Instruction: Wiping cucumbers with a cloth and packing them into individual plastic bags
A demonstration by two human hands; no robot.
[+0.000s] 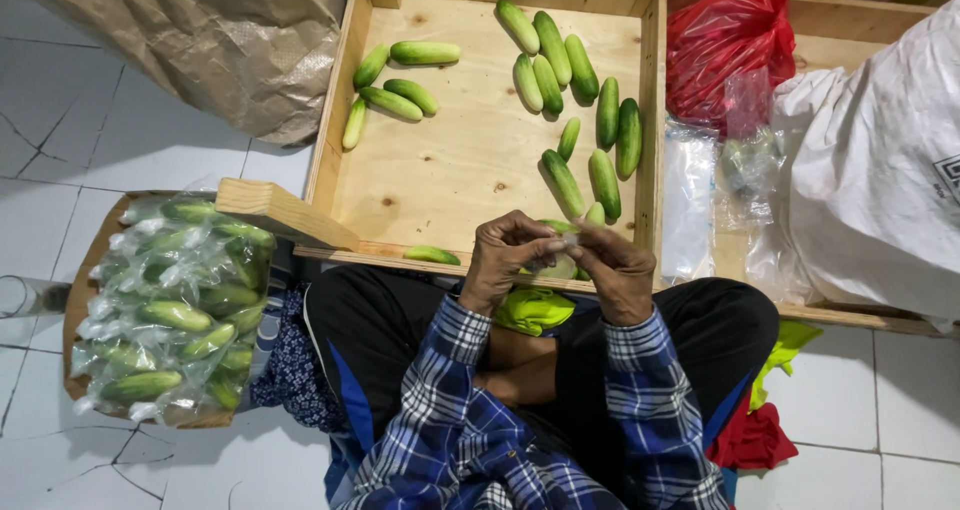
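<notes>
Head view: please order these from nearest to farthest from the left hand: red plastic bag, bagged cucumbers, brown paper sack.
From the left hand:
1. Bagged cucumbers, on the left, on a tray.
2. Red plastic bag, upper right.
3. Brown paper sack, upper left corner.

Loose cucumbers [560,120] in wooden tray [340,110] ahead; bagged cucumbers [180,310] in crate left; sacks [880,160] right.

A heap of clear plastic bags of green cucumbers [175,305] lies in a shallow wooden tray on the floor at the left. A crumpled brown paper sack [225,45] sits at the top left. In the right compartment of the wooden box, a knotted red plastic bag [725,45] rests above a stack of flat clear plastic bags [690,195]. A large white woven sack [870,170], bearing a small black square code label [948,175], fills the right edge.
</notes>
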